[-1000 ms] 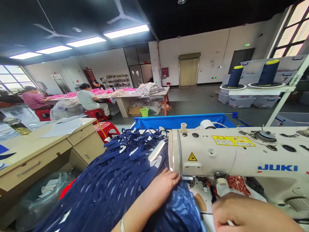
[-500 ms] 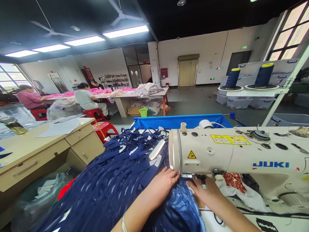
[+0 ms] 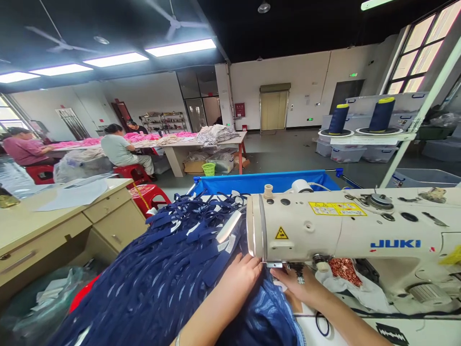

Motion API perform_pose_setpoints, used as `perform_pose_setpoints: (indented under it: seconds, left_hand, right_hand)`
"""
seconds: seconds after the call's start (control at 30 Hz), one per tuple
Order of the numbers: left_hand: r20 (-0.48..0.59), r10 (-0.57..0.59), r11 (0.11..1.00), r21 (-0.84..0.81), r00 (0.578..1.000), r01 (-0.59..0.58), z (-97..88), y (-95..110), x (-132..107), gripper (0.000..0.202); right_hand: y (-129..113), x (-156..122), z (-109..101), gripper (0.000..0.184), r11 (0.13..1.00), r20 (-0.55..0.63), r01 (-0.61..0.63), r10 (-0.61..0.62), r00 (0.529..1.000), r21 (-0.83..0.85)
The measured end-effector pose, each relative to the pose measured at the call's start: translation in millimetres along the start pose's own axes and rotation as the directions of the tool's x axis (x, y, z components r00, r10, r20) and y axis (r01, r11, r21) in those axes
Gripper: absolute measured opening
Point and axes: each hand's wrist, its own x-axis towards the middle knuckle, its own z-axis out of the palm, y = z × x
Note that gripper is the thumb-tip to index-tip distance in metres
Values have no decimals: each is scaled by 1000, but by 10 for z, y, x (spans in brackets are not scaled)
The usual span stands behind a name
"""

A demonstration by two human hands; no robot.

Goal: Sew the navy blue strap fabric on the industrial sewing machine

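A white sewing machine [image 3: 288,230] stands in front of me, its needle area low at its left end. My left hand [image 3: 243,271] presses on navy fabric [image 3: 257,290] just left of that area, fingers together and curled onto the cloth. Right of the needle area, my right hand [image 3: 297,283] has its fingers closed at the fabric's edge; its fingertips are partly hidden. A heap of navy garments with straps [image 3: 154,269] spreads to the left, with white labels [image 3: 228,228] among them. Shiny blue cloth [image 3: 270,312] hangs below my hands.
Two navy thread cones [image 3: 381,115] stand on a rack at the right. A blue fabric bin [image 3: 259,181] lies behind the machine, and a beige desk [image 3: 46,216] is at the left. Copper-coloured scraps [image 3: 345,272] sit by the machine arm. Other people sit at a far table.
The view has shifted, so the surroundings appear slightly further left. Both hands stay by the needle area with the fabric, and their grip looks much the same.
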Motion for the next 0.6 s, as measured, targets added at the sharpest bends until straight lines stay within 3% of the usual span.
perform_pose_setpoints:
  seconds: [0.17, 0.43, 0.6]
  left_hand:
    - [46, -30, 999, 34, 998, 29, 21, -19, 15, 22]
    - [30, -87, 995, 54, 996, 85, 54, -5, 50, 27]
    - [94, -117, 989, 97, 989, 108, -35, -23, -45, 32]
  right_hand:
    - [9, -22, 81, 24, 997, -105, -57, 51, 993, -50]
    - [-196, -30, -27, 19, 948, -70, -36, 15, 997, -315]
    - [-274, -18, 31, 17, 947, -57, 0, -19, 998, -321]
